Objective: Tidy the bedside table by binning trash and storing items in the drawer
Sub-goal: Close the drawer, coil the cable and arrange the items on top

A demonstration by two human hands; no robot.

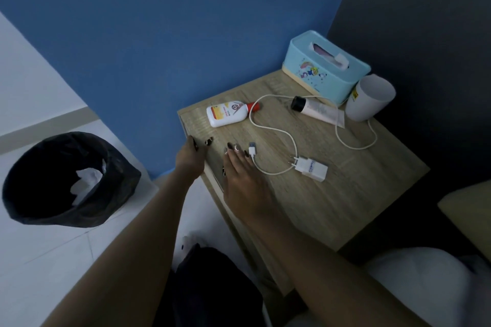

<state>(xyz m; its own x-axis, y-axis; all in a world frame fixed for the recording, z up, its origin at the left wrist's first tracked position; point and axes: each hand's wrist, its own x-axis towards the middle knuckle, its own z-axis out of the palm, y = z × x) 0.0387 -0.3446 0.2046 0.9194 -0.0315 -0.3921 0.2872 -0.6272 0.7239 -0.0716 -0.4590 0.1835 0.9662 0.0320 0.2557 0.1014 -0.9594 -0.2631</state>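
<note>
A wooden bedside table (332, 194) fills the middle right. On it lie a white bottle with a red cap (228, 113), a white tube with a black cap (316, 110), a white charger block (310, 168) and its looping white cable (279, 131) ending in a USB plug (252, 148). My left hand (190, 159) is at the table's front left edge, fingers loosely curled, holding nothing that I can see. My right hand (241, 178) lies flat on the tabletop, fingertips just left of the USB plug.
A black-lined bin (39, 199) with crumpled white paper inside stands on the floor at the left. A light blue tissue box (324, 66) and a white cup (369, 98) sit at the table's back right. A blue wall stands behind; bedding lies at the lower right.
</note>
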